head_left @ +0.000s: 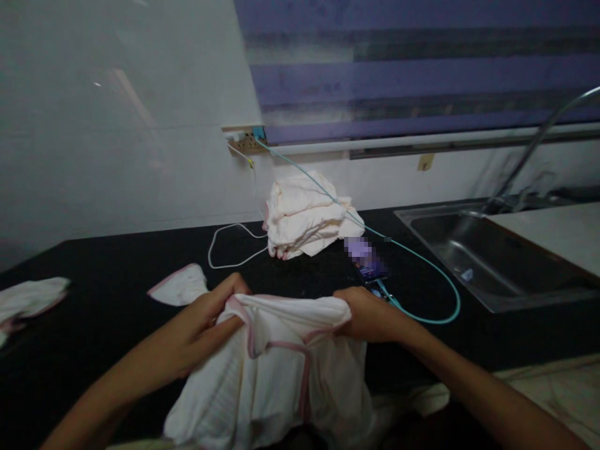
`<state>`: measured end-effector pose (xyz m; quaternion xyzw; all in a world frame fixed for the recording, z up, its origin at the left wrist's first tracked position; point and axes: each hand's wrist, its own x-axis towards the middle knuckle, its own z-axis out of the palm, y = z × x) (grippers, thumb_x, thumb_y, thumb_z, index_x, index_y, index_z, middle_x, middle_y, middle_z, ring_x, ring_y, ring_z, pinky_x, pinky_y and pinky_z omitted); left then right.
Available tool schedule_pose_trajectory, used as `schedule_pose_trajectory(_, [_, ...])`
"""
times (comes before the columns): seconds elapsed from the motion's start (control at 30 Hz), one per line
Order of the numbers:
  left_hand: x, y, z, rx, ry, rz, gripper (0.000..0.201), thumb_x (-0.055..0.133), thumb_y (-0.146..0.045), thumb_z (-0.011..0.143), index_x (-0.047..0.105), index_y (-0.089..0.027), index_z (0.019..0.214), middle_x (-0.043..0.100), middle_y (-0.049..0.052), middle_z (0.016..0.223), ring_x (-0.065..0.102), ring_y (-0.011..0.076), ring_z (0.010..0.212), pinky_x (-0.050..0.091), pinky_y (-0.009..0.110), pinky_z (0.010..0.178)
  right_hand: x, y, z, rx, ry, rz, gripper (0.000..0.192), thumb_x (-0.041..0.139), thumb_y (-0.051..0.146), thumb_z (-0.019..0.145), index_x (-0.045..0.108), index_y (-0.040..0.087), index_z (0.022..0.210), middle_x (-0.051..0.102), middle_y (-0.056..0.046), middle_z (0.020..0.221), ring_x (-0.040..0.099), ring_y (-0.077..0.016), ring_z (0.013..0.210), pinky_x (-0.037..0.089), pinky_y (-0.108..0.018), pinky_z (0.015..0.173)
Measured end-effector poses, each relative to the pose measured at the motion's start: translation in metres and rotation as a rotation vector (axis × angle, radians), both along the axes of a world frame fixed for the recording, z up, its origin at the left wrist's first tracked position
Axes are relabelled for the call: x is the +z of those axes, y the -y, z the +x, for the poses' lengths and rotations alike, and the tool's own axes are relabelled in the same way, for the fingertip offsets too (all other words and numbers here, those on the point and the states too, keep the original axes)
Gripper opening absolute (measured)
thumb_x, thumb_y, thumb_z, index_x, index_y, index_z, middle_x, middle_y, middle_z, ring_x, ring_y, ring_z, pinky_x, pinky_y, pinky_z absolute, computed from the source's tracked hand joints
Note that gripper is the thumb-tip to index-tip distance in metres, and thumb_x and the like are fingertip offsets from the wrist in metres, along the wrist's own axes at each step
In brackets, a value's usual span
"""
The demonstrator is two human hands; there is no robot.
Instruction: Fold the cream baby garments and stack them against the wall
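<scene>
Both hands, left hand (206, 319) and right hand (368, 312), pinch the soft, light, pink-trimmed white cloth (281, 369) closed at its top corners, best held there.

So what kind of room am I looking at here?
Most likely a home kitchen: a steel sink with a curved tap is set into a dark counter against a white wall. Both hands grip a white cloth there.
</scene>
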<state>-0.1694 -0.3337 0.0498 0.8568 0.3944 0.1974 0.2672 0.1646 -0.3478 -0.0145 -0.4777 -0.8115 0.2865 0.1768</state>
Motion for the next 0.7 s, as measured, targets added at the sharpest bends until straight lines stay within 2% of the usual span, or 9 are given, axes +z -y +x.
schedule_pose_trajectory(0.1, [-0.001, 0.001, 0.007, -0.024, 0.144, -0.126, 0.025, 0.057, -0.043, 0.096, 0.045, -0.023, 0.088, 0.052, -0.002, 0.082, 0.051, 0.0135, 0.075, 0.046, 0.021, 0.067, -0.005, 0.02, 0.008, -0.081, -0.313, 0.056, 0.017, 0.073, 0.023, 0.08, 0.065, 0.018, 0.094, 0.074, -0.006, 0.099, 0.068, -0.0199, 0.09, 0.049, -0.027, 0.076])
schedule_pose_trajectory(0.17, [-0.001, -0.001, 0.013, 0.006, 0.232, -0.116, 0.031, 0.065, -0.041, 0.09, 0.041, -0.023, 0.083, 0.047, -0.004, 0.08, 0.045, 0.0117, 0.071, 0.042, 0.021, 0.065, -0.009, 0.033, 0.014, -0.167, -0.472, 0.035, 0.025, 0.075, 0.027, 0.08, 0.06, 0.019, 0.098, 0.071, -0.004, 0.1, 0.064, -0.0186, 0.09, 0.05, -0.027, 0.078])
schedule_pose_trajectory(0.23, [-0.001, -0.005, 0.019, 0.025, 0.239, -0.118, 0.031, 0.07, -0.038, 0.085, 0.044, -0.022, 0.086, 0.045, -0.005, 0.081, 0.044, 0.0109, 0.071, 0.04, 0.021, 0.065, -0.013, 0.044, 0.018, -0.26, -0.536, -0.014, 0.032, 0.079, 0.031, 0.077, 0.056, 0.019, 0.097, 0.068, -0.002, 0.097, 0.061, -0.0179, 0.088, 0.049, -0.027, 0.076])
schedule_pose_trajectory(0.33, [-0.004, -0.016, 0.025, 0.079, 0.134, -0.168, 0.033, 0.073, -0.039, 0.08, 0.055, -0.022, 0.102, 0.052, -0.004, 0.085, 0.049, 0.0123, 0.073, 0.04, 0.022, 0.066, -0.014, 0.058, 0.026, -0.324, -0.583, -0.1, 0.042, 0.084, 0.029, 0.071, 0.053, 0.02, 0.097, 0.066, -0.001, 0.096, 0.06, -0.0178, 0.088, 0.049, -0.026, 0.075])
schedule_pose_trajectory(0.4, [-0.006, -0.022, 0.027, 0.1, 0.001, -0.238, 0.036, 0.073, -0.042, 0.079, 0.061, -0.022, 0.106, 0.06, -0.002, 0.087, 0.055, 0.0148, 0.076, 0.042, 0.024, 0.068, -0.012, 0.067, 0.033, -0.342, -0.624, -0.158, 0.048, 0.084, 0.027, 0.069, 0.051, 0.021, 0.103, 0.065, 0.0, 0.095, 0.061, -0.0171, 0.085, 0.048, -0.025, 0.072])
schedule_pose_trajectory(0.53, [-0.007, -0.025, 0.023, 0.036, -0.251, -0.345, 0.031, 0.074, -0.049, 0.077, 0.067, -0.019, 0.085, 0.068, 0.001, 0.087, 0.063, 0.019, 0.082, 0.045, 0.025, 0.069, -0.005, 0.083, 0.057, -0.384, -0.55, -0.261, 0.073, 0.086, 0.028, 0.067, 0.047, 0.024, 0.129, 0.066, -0.001, 0.104, 0.063, -0.0175, 0.086, 0.051, -0.026, 0.073])
schedule_pose_trajectory(0.63, [-0.008, -0.024, 0.015, -0.045, -0.225, -0.359, 0.031, 0.074, -0.049, 0.078, 0.065, -0.02, 0.085, 0.067, 0.0, 0.089, 0.063, 0.0192, 0.086, 0.046, 0.025, 0.073, 0.005, 0.092, 0.075, -0.345, -0.442, -0.334, 0.076, 0.087, 0.03, 0.064, 0.056, 0.022, 0.132, 0.067, -0.005, 0.117, 0.064, -0.0221, 0.102, 0.053, -0.03, 0.086])
schedule_pose_trajectory(0.7, [-0.009, -0.024, 0.01, -0.082, -0.131, -0.389, 0.032, 0.071, -0.051, 0.082, 0.063, -0.02, 0.087, 0.065, 0.0, 0.089, 0.062, 0.0188, 0.087, 0.046, 0.024, 0.075, 0.014, 0.095, 0.083, -0.351, -0.373, -0.397, 0.063, 0.085, 0.028, 0.063, 0.065, 0.019, 0.122, 0.07, -0.004, 0.111, 0.064, -0.0219, 0.098, 0.052, -0.028, 0.082])
